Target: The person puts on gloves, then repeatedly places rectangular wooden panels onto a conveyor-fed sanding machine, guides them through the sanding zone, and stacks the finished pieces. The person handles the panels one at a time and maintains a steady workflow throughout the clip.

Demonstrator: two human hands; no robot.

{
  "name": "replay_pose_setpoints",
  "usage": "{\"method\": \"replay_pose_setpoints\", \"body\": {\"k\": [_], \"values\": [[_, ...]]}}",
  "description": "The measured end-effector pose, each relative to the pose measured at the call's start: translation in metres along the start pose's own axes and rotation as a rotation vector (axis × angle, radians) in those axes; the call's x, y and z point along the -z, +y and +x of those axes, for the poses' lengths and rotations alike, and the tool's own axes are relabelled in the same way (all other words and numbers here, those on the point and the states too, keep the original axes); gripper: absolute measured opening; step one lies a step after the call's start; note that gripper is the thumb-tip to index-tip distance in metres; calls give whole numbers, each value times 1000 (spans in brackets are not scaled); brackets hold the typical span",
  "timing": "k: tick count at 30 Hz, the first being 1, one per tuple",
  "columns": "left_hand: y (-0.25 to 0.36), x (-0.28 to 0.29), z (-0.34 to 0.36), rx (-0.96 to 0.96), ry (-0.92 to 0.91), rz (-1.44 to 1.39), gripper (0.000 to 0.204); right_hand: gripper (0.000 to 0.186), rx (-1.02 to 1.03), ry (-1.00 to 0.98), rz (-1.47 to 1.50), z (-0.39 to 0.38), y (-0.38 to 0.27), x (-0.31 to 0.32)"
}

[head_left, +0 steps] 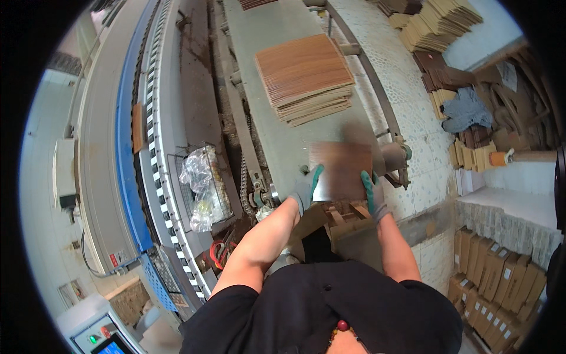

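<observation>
A brown wood-grain panel point(342, 171), slightly blurred, is held by its left and right edges at the near end of a grey conveyor belt point(283, 159). My left hand point(308, 187), in a grey and green glove, grips the left edge with the thumb on top. On the opposite edge my right hand point(374, 196), gloved the same way, has its thumb over the rim; its other fingers are mostly hidden beneath. Just beyond lies a stack of similar wood-grain panels point(306, 68) with pale, uneven edges.
A long machine with a blue strip point(127, 147) runs along the left. Beside the belt, a wire basket point(221, 192) holds clear plastic, and red-handled scissors point(219, 252) lie nearer. More panel stacks point(439, 26) and cardboard boxes point(498, 274) stand right. A roller end point(395, 156) projects.
</observation>
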State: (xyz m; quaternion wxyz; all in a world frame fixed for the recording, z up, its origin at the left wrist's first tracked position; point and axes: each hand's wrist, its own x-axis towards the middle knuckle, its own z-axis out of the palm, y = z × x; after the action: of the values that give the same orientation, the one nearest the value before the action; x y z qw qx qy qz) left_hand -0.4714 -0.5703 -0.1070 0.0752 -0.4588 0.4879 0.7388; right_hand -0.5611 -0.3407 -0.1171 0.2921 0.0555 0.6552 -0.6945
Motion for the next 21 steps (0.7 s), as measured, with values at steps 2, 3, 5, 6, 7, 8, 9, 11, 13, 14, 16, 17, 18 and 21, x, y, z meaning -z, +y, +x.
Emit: {"method": "replay_pose_setpoints", "body": {"k": [2, 3, 5, 6, 7, 8, 9, 11, 13, 14, 16, 17, 18, 21], "values": [[-14, 0, -23, -122, 6, -76, 39, 58, -39, -14, 126, -23, 2, 1], [-16, 3, -30, -103, -69, -65, 45, 59, -52, -53, 145, -30, 0, 5], [-19, 9, -46, 103, -308, -322, 54, 59, -60, -111, 122, -35, -6, 11], [-20, 11, -54, 168, -296, -330, 56, 58, -61, -139, 109, -35, -10, 13], [-21, 17, -63, 215, -278, -300, 57, 53, -124, -69, 61, -35, -13, 12], [-24, 22, -74, 221, -212, -262, 57, 51, -98, -160, 15, -37, -20, 16], [-27, 28, -84, 227, -168, -254, 58, 48, -140, -173, -6, -40, -25, 14], [-33, 44, -103, 185, -127, -224, 65, 49, -66, -271, -21, -52, -34, -1], [-37, 75, -120, 138, -194, -260, 75, 51, 78, -368, -66, -68, -42, -29], [-41, 85, -132, 54, -143, -311, 76, 51, 162, -419, -85, -78, -47, -45], [-48, 113, -164, -101, -111, -492, 65, 54, 107, -446, -59, -97, -53, -85], [-51, 126, -185, -163, -93, -586, 60, 56, 83, -466, -44, -107, -56, -107], [-54, 141, -209, -230, -80, -669, 55, 57, 114, -634, 20, -116, -60, -125], [-67, 178, -294, -624, -71, -657, 41, 52, 91, -777, -55, -147, -63, -186]]}}
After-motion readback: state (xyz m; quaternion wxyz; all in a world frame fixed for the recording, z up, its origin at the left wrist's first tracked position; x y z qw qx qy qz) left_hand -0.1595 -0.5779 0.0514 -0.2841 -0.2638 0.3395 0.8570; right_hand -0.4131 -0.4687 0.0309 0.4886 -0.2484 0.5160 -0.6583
